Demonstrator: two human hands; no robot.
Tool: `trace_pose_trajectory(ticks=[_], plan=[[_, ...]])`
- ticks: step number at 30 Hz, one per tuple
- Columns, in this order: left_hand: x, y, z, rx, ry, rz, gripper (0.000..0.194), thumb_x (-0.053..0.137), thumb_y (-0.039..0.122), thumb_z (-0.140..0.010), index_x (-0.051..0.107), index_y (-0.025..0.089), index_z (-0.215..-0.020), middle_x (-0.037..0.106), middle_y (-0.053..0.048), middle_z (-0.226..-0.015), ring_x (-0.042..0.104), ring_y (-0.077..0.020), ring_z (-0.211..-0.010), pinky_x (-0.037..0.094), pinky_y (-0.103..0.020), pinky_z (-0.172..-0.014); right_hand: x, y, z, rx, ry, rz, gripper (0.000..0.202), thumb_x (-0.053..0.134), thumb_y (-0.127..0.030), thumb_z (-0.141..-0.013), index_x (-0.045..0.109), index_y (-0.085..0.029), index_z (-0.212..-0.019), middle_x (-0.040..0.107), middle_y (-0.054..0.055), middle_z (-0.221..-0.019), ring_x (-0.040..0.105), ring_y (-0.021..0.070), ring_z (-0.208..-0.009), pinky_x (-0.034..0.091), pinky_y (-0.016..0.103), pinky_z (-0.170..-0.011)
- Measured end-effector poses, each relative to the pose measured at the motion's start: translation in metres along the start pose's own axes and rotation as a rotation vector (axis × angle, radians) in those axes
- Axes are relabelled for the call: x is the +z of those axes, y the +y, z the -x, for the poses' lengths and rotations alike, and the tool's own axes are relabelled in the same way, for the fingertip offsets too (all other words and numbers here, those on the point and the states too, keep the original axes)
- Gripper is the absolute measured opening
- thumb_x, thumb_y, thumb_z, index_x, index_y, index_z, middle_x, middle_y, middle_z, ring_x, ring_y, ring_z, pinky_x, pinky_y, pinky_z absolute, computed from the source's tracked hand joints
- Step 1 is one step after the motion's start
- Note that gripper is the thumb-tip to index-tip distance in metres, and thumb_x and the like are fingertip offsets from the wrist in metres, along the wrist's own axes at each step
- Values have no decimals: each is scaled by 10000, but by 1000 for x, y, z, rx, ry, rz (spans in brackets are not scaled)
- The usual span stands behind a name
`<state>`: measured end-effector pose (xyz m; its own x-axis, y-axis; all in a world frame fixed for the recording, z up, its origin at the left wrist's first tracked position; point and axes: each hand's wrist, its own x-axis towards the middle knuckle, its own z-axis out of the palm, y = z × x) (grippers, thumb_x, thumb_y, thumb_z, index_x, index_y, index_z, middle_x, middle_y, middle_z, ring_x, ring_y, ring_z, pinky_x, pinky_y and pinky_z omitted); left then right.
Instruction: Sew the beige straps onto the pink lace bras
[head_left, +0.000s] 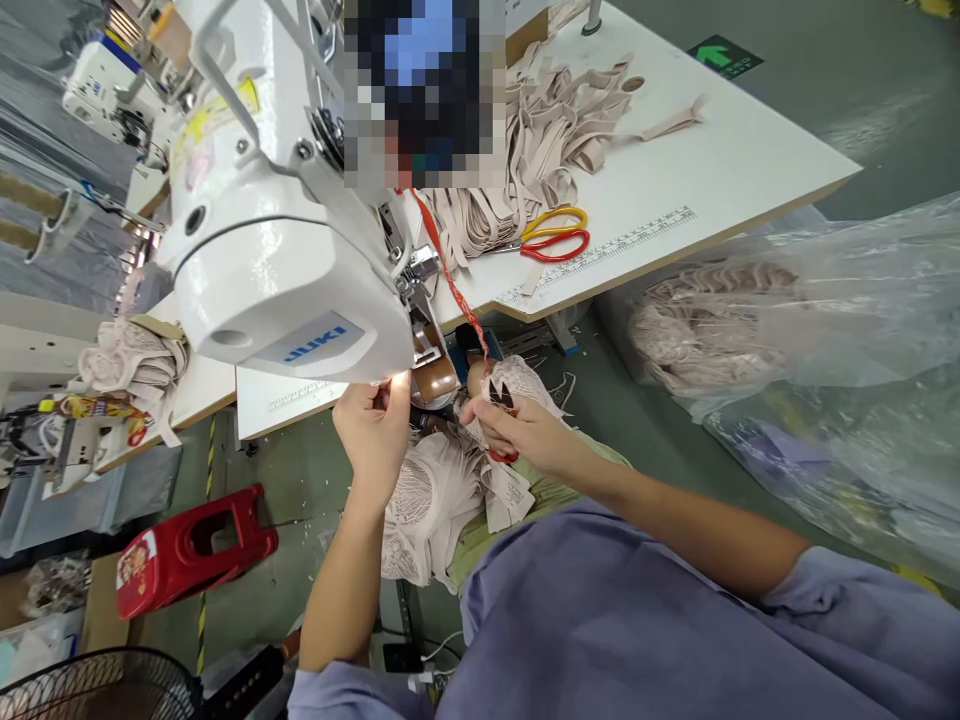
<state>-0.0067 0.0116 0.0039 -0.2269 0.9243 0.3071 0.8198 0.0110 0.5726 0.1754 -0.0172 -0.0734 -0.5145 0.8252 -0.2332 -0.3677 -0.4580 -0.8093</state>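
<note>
My left hand (375, 425) is under the head of a white JUKI sewing machine (292, 280), its thumb and fingertips pinched together. Whatever they hold is hidden or too small to make out. In my right hand (525, 432) is a pair of small scissors (501, 396), dark blades pointing up and a bit of red handle showing below. A twisted red cord (454, 285) runs from the machine down to the right hand. Beige lace bra pieces (431, 500) hang below both hands and lie over my lap, with a white label (510, 495) among them.
On the white table (720, 150) lie a heap of beige straps (555, 130), red-and-yellow-handled scissors (555, 235) and a printed ruler (637, 250). Clear plastic bags (825, 330) with beige pieces stand right. A red stool (195, 550) and a fan (97, 685) are at left.
</note>
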Motion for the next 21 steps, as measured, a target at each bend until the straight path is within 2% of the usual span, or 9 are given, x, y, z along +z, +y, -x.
trace_pose_trajectory(ticks=[4,7,12,16,18,21], plan=[[0,3,-1,-49,-40,58,265,660,379,-856,697,166,-703,595,17,-588,494,-124,-571,424,-261,-626,-2,3,-2,-50,35,36,434,513,-606,-954,608,-186,-1007,428,-50,-686,409,76,-555,352,242,-536],[0,7,-2,-54,-55,103,277,660,366,-854,674,161,-668,570,26,-573,459,-111,-554,415,-249,-613,-2,-2,-7,-136,109,193,430,505,-581,-962,650,-179,-1015,482,-25,-730,397,83,-571,335,254,-545],[1,11,-2,-53,-80,108,353,661,350,-860,610,168,-563,545,37,-508,481,-106,-520,396,-242,-577,4,-25,-31,-440,272,488,248,647,-410,-897,709,-198,-1010,446,-29,-689,459,125,-647,411,281,-673],[2,9,-2,-3,-77,68,330,663,358,-878,672,177,-602,632,21,-543,570,-130,-551,417,-256,-596,8,-42,-59,-670,281,688,258,614,-364,-924,722,-224,-1113,608,28,-856,566,173,-820,438,308,-814],[3,7,-3,13,-71,53,311,666,378,-884,708,182,-646,669,14,-572,597,-142,-568,428,-263,-608,7,-44,-69,-731,271,792,267,574,-390,-946,740,-224,-1072,643,48,-885,580,185,-837,431,304,-797],[5,3,-4,26,-57,39,292,680,404,-881,730,187,-691,696,10,-590,618,-151,-575,437,-269,-613,5,-42,-78,-785,300,954,332,506,-437,-971,746,-210,-950,625,58,-806,558,183,-764,396,301,-722]])
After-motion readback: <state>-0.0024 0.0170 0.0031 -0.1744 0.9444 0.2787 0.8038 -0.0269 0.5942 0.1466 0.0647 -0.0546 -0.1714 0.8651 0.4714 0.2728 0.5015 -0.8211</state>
